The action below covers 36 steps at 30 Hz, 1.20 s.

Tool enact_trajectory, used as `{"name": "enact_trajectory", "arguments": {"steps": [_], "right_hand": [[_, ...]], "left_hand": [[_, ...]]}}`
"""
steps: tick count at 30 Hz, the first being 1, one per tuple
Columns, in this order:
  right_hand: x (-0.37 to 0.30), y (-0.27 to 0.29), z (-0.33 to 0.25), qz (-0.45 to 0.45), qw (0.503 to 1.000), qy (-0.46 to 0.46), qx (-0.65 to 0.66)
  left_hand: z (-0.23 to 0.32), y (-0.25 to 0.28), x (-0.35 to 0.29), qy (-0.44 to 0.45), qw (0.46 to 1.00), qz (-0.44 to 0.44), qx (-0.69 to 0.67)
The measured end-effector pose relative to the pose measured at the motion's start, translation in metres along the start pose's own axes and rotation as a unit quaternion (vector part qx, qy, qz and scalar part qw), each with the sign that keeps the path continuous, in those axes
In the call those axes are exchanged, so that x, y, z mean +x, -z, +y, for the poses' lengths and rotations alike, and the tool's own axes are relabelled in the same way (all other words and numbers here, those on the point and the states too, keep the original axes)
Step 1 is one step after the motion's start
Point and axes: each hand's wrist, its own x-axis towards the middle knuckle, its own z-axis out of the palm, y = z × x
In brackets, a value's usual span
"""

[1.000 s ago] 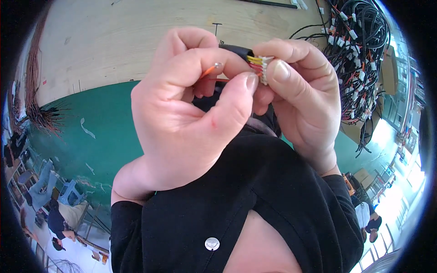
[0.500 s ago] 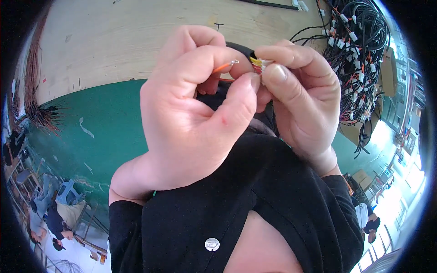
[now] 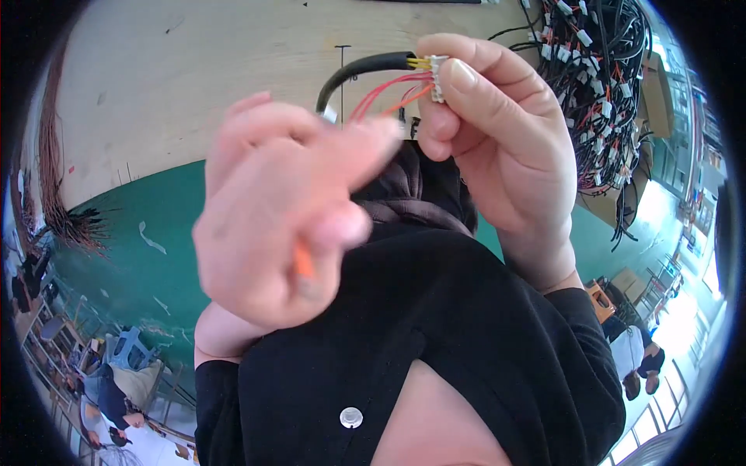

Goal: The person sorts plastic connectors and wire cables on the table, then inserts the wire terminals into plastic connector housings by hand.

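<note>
Pale wooden tabletop (image 3: 186, 85) behind two raised hands, with a white connector (image 3: 437, 87) in the fingers of one.
Black cables (image 3: 610, 74) with white plugs are heaped at the right, and a bundle of brownish wires (image 3: 53, 155) lies at the left; the right hand (image 3: 509, 124) pinches the connector narrowly between thumb and forefinger, up over the table, where yellow wires (image 3: 420, 63) from a black sleeve (image 3: 359, 70) and red wires (image 3: 377, 92) meet it, while the left hand (image 3: 272, 194) (blurred) has an orange wire end (image 3: 302, 260) in its curled fingers.
</note>
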Motion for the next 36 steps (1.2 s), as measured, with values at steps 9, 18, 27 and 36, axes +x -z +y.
{"name": "enact_trajectory", "arguments": {"steps": [9, 18, 27, 36], "right_hand": [[-0.002, 0.010, -0.003, -0.014, 0.999, -0.004, 0.038], [-0.002, 0.013, 0.001, 0.006, 0.998, 0.057, -0.034], [-0.004, 0.009, -0.002, -0.009, 1.000, 0.025, -0.012], [-0.007, 0.005, -0.003, 0.004, 0.999, 0.020, -0.033]], "left_hand": [[0.005, -0.020, -0.008, 0.201, 0.937, 0.038, -0.283], [-0.004, -0.009, -0.007, 0.079, 0.991, -0.050, -0.097], [0.013, -0.015, 0.001, 0.285, 0.929, 0.005, -0.237], [0.007, -0.016, 0.001, 0.220, 0.964, 0.034, -0.144]]}}
